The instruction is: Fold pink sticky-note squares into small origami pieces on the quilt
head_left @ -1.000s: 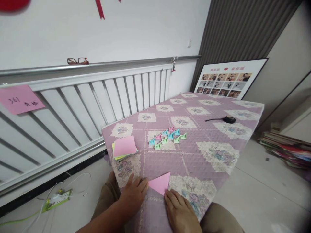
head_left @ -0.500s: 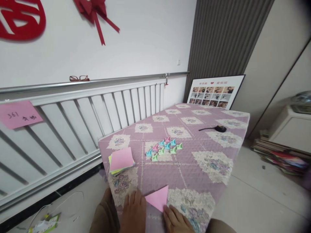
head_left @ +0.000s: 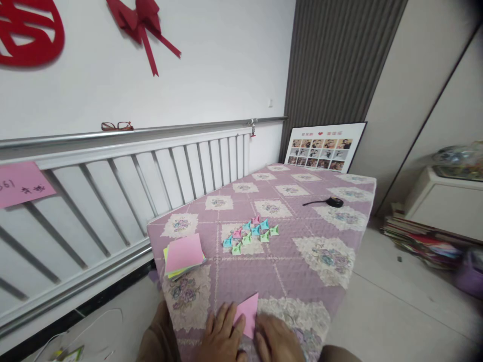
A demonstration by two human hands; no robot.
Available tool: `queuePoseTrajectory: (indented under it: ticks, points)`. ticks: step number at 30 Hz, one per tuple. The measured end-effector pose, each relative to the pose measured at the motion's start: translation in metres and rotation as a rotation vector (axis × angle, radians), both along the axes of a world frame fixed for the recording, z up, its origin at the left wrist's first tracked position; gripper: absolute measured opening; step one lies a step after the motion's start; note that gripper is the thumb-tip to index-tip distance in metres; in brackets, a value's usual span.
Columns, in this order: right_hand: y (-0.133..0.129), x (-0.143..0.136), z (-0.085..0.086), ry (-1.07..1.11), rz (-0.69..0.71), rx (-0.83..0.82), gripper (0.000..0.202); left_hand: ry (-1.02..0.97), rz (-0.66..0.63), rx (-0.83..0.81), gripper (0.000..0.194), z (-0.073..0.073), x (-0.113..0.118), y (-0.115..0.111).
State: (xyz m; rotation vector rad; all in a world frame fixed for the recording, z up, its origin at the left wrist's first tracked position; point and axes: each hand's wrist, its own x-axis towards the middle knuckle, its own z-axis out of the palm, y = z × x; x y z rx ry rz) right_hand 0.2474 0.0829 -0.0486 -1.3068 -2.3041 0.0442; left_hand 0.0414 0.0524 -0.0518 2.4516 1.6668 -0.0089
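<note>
A piece of pink paper [head_left: 248,315], folded to a triangular shape, lies near the front edge of the cloth-covered table [head_left: 251,279]. My left hand [head_left: 223,334] rests flat over its left part, fingers spread and pointing forward, hiding that side. At the right edge of the paper, my right hand [head_left: 281,339] is closed, with bent fingertips against it; the fingers are a little blurred. Further forward sits a group of several small folded paper pieces [head_left: 255,230] in pink, blue and green. To the left lies a stack of square paper sheets [head_left: 184,253], pink on top.
A black object with a thin strap [head_left: 334,202] lies on the right side of the table. Along the left runs a white radiator [head_left: 169,173], with glasses [head_left: 116,126] on the pipe above. A framed photo board [head_left: 326,146] leans at the far end.
My left hand has moved right and forward onto the pink paper, covering its left corner. My right hand has shifted slightly right, its fingers more bent. The view has turned slightly.
</note>
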Motion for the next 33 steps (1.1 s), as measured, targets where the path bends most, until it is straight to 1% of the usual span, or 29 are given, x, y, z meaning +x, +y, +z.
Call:
queuePoseTrajectory:
  ticks: [2,3,4,5,7,9,12,14,17,20,22,24,25,27,28,30,32,33]
  points:
    - [0.016,0.001,0.012,0.024,-0.192,-0.011,0.038,-0.007,0.004,-0.027,0.076,0.004,-0.001,0.0]
    - [0.024,0.0,0.018,0.027,-0.264,-0.037,0.043,-0.011,0.003,-0.035,0.076,0.004,-0.001,0.001]
    - [0.032,-0.002,0.023,0.025,-0.294,-0.074,0.044,-0.013,0.001,-0.042,0.076,0.003,-0.001,0.001]
    - [0.039,-0.005,0.027,0.021,-0.292,-0.113,0.044,-0.014,-0.003,-0.049,0.076,0.001,-0.001,0.002]
    - [0.049,-0.011,0.034,0.016,-0.252,-0.176,0.039,-0.012,-0.012,-0.051,0.076,-0.006,-0.001,0.004]
    - [0.054,-0.017,0.038,0.017,-0.194,-0.209,0.03,-0.006,-0.033,-0.029,0.079,-0.016,-0.004,0.006]
    - [0.055,-0.018,0.04,0.039,-0.105,-0.227,0.019,0.005,-0.063,0.049,0.082,-0.03,-0.008,0.008]
    - [0.053,-0.016,0.041,0.073,-0.06,-0.24,0.015,0.016,-0.073,0.094,0.082,-0.038,-0.011,0.008]
    - [0.052,-0.012,0.042,0.152,0.008,-0.254,0.01,0.031,-0.07,0.107,0.08,-0.041,-0.012,0.008]
    - [0.051,-0.01,0.042,0.219,0.046,-0.283,0.01,0.031,-0.021,0.103,0.074,-0.039,-0.013,0.006]
    - [0.05,-0.012,0.04,0.259,0.058,-0.34,0.012,-0.006,0.024,0.113,0.067,-0.036,-0.014,0.003]
    - [0.048,-0.015,0.037,0.324,0.102,-0.43,0.008,-0.091,0.067,0.123,0.06,-0.032,-0.015,0.0]
    - [0.047,-0.016,0.035,0.366,0.132,-0.483,0.007,-0.149,0.095,0.125,0.058,-0.029,-0.015,-0.002]
    - [0.044,-0.02,0.03,0.46,0.18,-0.573,0.013,-0.284,0.179,0.118,0.06,-0.023,-0.012,-0.005]
    - [0.042,-0.022,0.028,0.509,0.19,-0.601,0.015,-0.36,0.243,0.113,0.064,-0.019,-0.01,-0.007]
    - [0.04,-0.026,0.025,0.603,0.185,-0.627,0.014,-0.538,0.421,0.122,0.07,-0.009,-0.003,-0.008]
    - [0.037,-0.029,0.025,0.695,0.166,-0.633,0.012,-0.769,0.593,0.136,0.074,0.002,0.006,-0.006]
    - [0.037,-0.029,0.025,0.738,0.156,-0.636,0.012,-0.909,0.645,0.117,0.075,0.007,0.01,-0.004]
